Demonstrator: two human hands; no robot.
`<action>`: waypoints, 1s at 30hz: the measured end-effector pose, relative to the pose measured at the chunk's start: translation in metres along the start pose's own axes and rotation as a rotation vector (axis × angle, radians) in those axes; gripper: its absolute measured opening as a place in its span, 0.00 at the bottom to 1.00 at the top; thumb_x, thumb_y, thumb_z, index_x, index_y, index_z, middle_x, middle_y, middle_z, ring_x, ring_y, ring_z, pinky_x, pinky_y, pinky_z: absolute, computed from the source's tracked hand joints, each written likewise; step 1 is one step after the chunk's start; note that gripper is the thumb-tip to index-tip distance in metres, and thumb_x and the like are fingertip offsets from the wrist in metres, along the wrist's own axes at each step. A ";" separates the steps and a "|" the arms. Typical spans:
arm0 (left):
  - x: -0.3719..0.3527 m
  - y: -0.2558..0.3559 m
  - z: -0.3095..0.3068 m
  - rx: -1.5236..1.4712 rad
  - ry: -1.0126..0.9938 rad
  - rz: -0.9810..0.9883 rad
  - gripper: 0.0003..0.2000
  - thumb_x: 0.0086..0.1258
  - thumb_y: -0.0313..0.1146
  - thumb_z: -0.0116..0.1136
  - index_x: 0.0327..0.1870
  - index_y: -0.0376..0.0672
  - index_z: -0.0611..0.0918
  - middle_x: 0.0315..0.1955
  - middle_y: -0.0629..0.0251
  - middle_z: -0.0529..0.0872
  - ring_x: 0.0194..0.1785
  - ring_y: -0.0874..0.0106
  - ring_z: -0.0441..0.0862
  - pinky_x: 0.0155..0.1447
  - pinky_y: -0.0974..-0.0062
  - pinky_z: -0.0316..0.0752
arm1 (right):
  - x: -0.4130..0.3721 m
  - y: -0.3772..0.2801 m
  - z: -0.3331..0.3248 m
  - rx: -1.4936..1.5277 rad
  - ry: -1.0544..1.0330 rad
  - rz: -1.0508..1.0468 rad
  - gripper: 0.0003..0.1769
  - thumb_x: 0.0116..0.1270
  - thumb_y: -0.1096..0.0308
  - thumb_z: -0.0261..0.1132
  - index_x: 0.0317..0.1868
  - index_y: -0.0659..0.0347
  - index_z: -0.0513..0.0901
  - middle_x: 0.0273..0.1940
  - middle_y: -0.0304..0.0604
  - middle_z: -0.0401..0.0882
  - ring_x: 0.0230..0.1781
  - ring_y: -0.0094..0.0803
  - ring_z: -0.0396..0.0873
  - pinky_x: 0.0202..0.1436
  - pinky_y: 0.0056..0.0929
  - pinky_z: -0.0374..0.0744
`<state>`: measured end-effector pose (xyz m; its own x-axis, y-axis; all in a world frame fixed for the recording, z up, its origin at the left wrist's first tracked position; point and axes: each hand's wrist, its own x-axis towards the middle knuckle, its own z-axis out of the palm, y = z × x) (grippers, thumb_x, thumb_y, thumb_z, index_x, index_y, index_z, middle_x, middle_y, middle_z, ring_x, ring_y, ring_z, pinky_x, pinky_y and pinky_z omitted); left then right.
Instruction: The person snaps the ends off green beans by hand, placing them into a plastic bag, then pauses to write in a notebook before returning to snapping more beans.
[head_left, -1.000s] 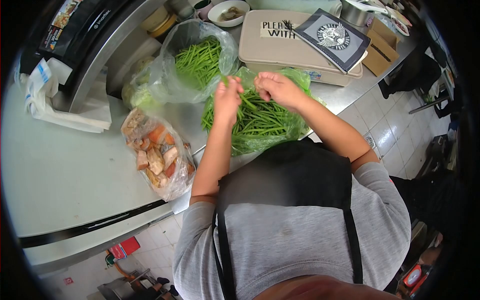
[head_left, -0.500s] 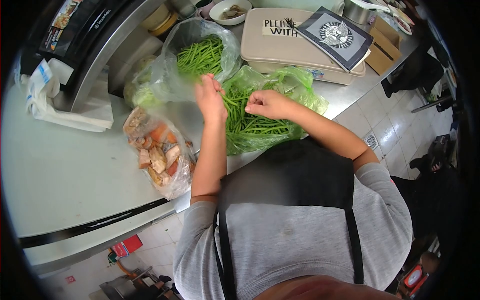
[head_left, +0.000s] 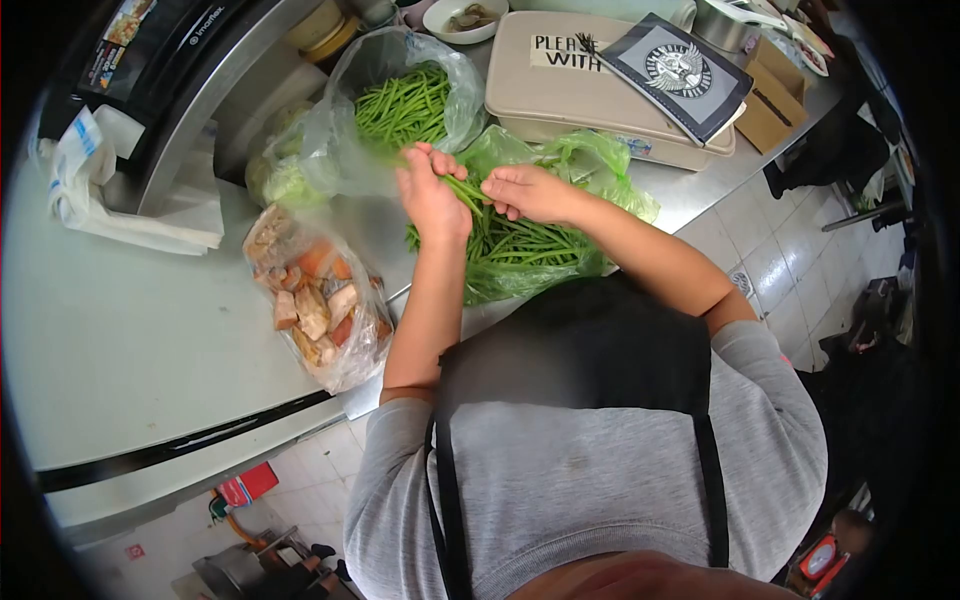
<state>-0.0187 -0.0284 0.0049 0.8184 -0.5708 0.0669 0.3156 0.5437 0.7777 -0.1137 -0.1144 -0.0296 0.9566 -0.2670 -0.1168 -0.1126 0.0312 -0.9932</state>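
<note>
Left hand (head_left: 432, 197) and right hand (head_left: 528, 193) now closer together, both pinching one green bean (head_left: 465, 188)

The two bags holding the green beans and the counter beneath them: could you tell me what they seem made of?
Clear bag: thin glossy plastic film, see-through and crinkled.
Green bag, under the left hand and right hand pinching a green bean: similar thin plastic, tinted translucent, wrinkled with highlights.
Counter: probably stainless steel, by its dull grey brushed sheen.

Steel counter (head_left: 130, 340) over pale tiled floor (head_left: 775, 260), dark appliance (head_left: 150, 70) at the back
</note>
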 end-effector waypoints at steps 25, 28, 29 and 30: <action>-0.009 0.002 0.004 0.050 -0.120 -0.172 0.09 0.65 0.38 0.47 0.28 0.46 0.65 0.13 0.76 0.58 0.14 0.83 0.55 0.17 0.85 0.52 | -0.001 0.003 -0.012 -0.712 0.137 0.147 0.20 0.53 0.50 0.59 0.23 0.62 0.76 0.25 0.45 0.76 0.27 0.33 0.74 0.30 0.31 0.72; -0.010 0.003 -0.005 0.155 -0.118 -0.252 0.08 0.63 0.36 0.49 0.30 0.45 0.67 0.13 0.77 0.59 0.14 0.84 0.56 0.16 0.85 0.52 | -0.013 0.009 -0.003 -1.050 0.020 0.217 0.20 0.49 0.50 0.61 0.28 0.62 0.79 0.27 0.48 0.77 0.34 0.40 0.76 0.36 0.37 0.73; -0.010 0.002 -0.008 0.168 -0.126 -0.274 0.07 0.63 0.36 0.50 0.31 0.44 0.68 0.13 0.77 0.60 0.14 0.84 0.56 0.16 0.85 0.52 | -0.012 0.014 -0.005 -1.025 0.024 0.202 0.20 0.49 0.50 0.61 0.28 0.62 0.79 0.28 0.48 0.77 0.33 0.41 0.76 0.35 0.37 0.73; -0.011 0.001 -0.010 0.180 -0.131 -0.294 0.07 0.63 0.35 0.50 0.32 0.44 0.69 0.13 0.77 0.60 0.14 0.84 0.56 0.16 0.85 0.52 | -0.011 0.017 -0.008 -1.001 0.027 0.185 0.20 0.49 0.51 0.61 0.27 0.62 0.78 0.28 0.47 0.77 0.32 0.42 0.76 0.35 0.38 0.73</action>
<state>-0.0225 -0.0154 -0.0011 0.6329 -0.7670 -0.1054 0.4294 0.2344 0.8722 -0.1283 -0.1185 -0.0453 0.8962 -0.3619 -0.2564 -0.4435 -0.7426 -0.5019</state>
